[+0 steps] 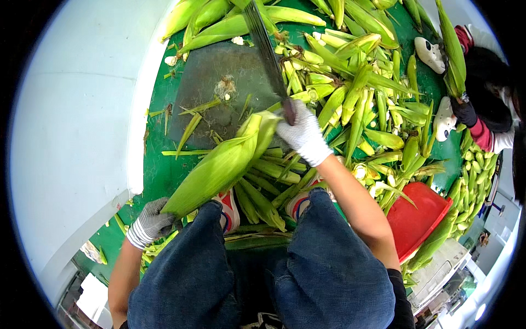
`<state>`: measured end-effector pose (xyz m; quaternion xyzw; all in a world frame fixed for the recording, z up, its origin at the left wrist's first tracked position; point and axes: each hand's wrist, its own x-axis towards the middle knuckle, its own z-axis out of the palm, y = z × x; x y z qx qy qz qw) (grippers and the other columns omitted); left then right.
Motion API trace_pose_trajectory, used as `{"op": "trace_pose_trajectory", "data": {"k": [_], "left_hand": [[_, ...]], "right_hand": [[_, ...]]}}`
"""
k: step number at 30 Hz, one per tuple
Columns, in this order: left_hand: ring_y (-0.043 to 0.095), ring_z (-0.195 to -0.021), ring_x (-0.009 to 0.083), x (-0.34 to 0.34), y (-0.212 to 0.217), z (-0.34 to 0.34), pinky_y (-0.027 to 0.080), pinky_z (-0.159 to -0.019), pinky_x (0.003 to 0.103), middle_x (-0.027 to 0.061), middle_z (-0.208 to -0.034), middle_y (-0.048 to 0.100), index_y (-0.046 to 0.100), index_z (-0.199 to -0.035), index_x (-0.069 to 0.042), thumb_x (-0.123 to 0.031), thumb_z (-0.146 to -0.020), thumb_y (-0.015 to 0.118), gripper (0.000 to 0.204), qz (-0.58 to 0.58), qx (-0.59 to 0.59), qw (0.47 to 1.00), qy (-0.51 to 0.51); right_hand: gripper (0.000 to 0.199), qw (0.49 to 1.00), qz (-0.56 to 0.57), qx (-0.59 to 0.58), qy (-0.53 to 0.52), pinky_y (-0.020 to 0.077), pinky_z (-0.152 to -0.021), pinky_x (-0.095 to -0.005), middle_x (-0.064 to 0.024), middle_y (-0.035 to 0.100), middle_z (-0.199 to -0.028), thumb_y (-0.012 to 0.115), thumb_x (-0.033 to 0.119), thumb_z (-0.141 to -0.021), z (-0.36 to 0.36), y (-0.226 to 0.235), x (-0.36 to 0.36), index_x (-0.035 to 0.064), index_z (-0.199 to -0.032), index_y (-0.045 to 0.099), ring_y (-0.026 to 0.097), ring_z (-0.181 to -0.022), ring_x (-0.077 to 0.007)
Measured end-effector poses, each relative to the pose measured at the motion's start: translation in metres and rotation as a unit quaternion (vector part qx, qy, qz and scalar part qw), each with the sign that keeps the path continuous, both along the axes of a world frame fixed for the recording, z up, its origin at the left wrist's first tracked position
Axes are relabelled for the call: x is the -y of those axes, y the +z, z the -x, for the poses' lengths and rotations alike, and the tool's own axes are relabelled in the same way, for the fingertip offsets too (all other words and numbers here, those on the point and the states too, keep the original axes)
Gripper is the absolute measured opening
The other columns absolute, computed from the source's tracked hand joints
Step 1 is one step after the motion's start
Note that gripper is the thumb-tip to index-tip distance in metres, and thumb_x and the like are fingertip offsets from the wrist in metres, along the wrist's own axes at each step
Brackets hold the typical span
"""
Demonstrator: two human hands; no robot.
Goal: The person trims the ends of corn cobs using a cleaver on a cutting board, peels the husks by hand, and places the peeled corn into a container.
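My left hand [151, 223], in a striped grey-white glove, is closed round the lower end of a green ear of corn in its husk [216, 171]. The ear slants up to the right over my left knee, and its upper end is blurred. My right hand [302, 131], in a white glove, grips the dark handle of a long-bladed knife [266, 48]. Its blade points up and away, above a dark board [205, 88] on the floor. The ear's upper end lies close beside my right hand; whether they touch, I cannot tell.
Cut husks and stalk pieces [356, 104] cover the green floor [156, 183] to the right. Whole ears [219, 30] lie beyond the board. A red plastic bin or scoop [416, 219] stands by my right arm. At the right, a co-worker's gloved hand [464, 111] holds another ear.
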<state>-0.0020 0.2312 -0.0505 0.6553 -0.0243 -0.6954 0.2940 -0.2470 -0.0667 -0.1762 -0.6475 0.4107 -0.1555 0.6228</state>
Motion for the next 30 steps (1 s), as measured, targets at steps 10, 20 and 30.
{"op": "trace_pose_trajectory", "data": {"k": [10,20,30], "left_hand": [[0.063,-0.076,0.0228,0.082,0.003,-0.002,0.05,-0.069,0.032,0.0169,-0.083,0.064,0.054,-0.103,0.001,-0.021,-0.074,0.068,0.039,0.046,0.378,0.88,-0.284],[0.058,-0.077,0.0168,0.097,-0.001,-0.012,0.048,-0.071,0.03,0.0132,-0.085,0.063,0.056,-0.105,0.001,-0.018,-0.073,0.068,0.038,0.05,0.379,0.876,-0.295],[0.061,-0.085,0.0204,0.108,-0.014,-0.062,0.048,-0.08,0.031,0.013,-0.092,0.064,0.055,-0.11,-0.002,-0.018,-0.074,0.07,0.043,0.144,0.466,0.743,-0.458]], "right_hand": [[0.037,0.959,0.139,-0.219,0.114,0.0419,-0.054,-0.0366,-0.0158,0.046,-0.059,0.065,0.033,-0.081,0.048,0.065,-0.035,0.0003,-0.078,0.046,0.044,-0.053,-0.0257],[0.025,0.938,0.078,-0.287,0.179,0.0454,-0.055,-0.0311,-0.0166,0.062,-0.077,0.056,0.019,-0.085,-0.002,0.002,-0.023,-0.0025,-0.096,0.053,0.052,-0.055,-0.0184],[0.017,0.984,-0.053,-0.157,-0.071,0.0323,-0.028,-0.0253,-0.0016,0.045,-0.052,0.057,0.015,-0.085,0.05,0.019,-0.017,0.0011,-0.087,0.047,0.039,-0.029,-0.0114]]}}
